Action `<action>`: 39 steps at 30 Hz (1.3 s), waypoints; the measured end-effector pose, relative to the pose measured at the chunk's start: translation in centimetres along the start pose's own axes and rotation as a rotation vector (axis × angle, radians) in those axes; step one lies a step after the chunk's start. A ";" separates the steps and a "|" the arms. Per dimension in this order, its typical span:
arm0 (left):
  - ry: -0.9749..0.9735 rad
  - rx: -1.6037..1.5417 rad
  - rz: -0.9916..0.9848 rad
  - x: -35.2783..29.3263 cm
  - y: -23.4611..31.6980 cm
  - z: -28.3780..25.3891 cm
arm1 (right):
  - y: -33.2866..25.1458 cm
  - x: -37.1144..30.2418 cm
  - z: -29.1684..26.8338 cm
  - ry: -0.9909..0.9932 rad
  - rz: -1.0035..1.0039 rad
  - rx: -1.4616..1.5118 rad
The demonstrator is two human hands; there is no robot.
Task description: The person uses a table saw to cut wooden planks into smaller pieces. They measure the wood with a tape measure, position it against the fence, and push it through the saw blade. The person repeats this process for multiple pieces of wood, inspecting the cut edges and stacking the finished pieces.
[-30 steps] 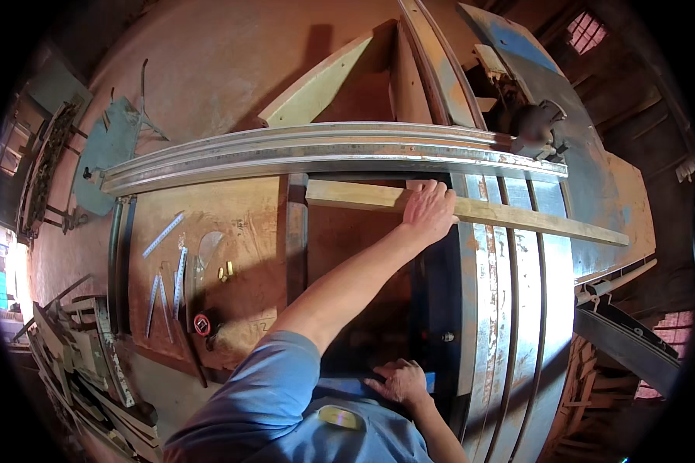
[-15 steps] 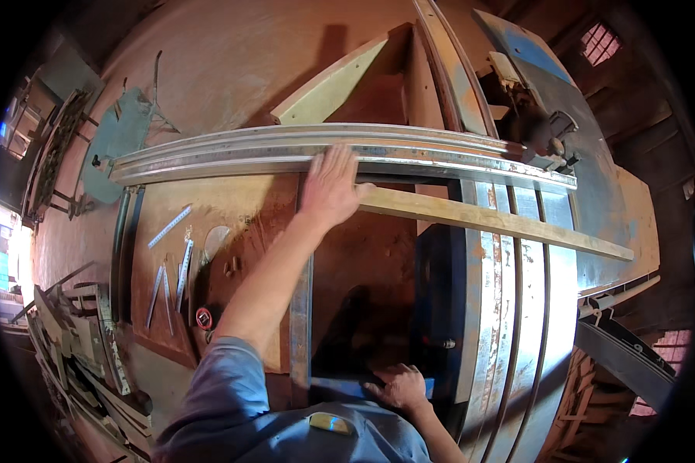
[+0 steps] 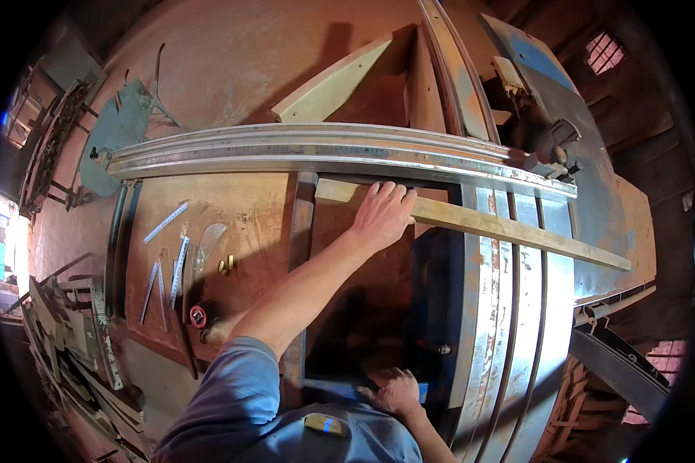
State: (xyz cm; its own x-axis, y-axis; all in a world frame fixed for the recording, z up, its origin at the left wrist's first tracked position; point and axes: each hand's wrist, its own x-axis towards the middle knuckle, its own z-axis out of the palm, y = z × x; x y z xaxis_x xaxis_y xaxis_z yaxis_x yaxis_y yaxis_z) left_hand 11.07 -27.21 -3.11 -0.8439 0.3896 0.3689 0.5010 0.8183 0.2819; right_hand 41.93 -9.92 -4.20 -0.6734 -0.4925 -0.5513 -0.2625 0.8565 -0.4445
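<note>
My left hand [image 3: 384,214] is closed over a long wooden strip [image 3: 510,230], near its left end, with the fingers curled across the top. The strip slants rightward across the ribbed metal saw table [image 3: 523,309], just on my side of a long metal fence [image 3: 324,157]. My right hand [image 3: 396,393] rests on a blue frame rail [image 3: 340,388] close to my body, holding nothing that shows; its fingers are loosely apart and partly in shadow.
Left of the frame, a brown board [image 3: 247,208] bears white folding-rule pieces [image 3: 179,270], a red-and-black tape measure [image 3: 201,315] and small wood bits [image 3: 227,265]. Scrap wood [image 3: 77,347] is piled at the left. A clamp-like stop [image 3: 552,158] sits at the fence's right end.
My left hand has come off the fence, moved right and toward me, and taken hold of the wooden strip. My right hand has stayed on the rail.
</note>
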 end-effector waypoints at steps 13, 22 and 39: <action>0.133 0.020 0.068 4.1 1.6 2.9 | 0.2 -0.2 0.1 -0.010 -0.006 0.071; 0.117 0.108 0.079 5.3 2.4 1.9 | 0.4 -0.4 0.0 0.016 -0.030 0.056; -0.128 0.224 -0.011 7.8 3.1 2.0 | 0.8 -0.4 0.3 0.098 -0.082 0.064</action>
State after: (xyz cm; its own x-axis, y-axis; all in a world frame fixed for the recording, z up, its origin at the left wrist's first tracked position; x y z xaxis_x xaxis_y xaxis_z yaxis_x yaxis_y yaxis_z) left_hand 5.64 -20.81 -1.17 -0.8734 0.4191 0.2479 0.4489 0.8903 0.0764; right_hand 42.15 -9.08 -4.58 -0.7166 -0.5403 -0.4411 -0.2771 0.8009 -0.5309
